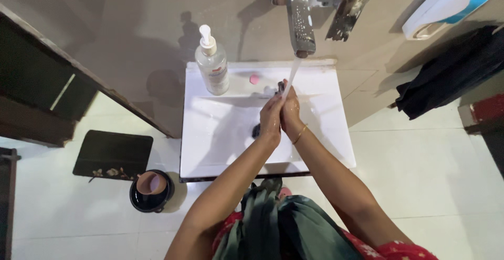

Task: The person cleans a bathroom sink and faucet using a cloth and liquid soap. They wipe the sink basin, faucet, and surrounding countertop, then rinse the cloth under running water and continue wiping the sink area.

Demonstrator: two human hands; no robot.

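White sink, clear soap bottle, gold bangle, black floral-edged mat, black bucket

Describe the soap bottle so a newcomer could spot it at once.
Start at the white sink against the wall. On its back ledge, at the left corner, stands the soap bottle: clear, upright, with a white pump. The only other thing on the ledge is a small pink object, low and round.

2 hands, 1 tap, 1 sink, 1 pump bottle, 1 bucket
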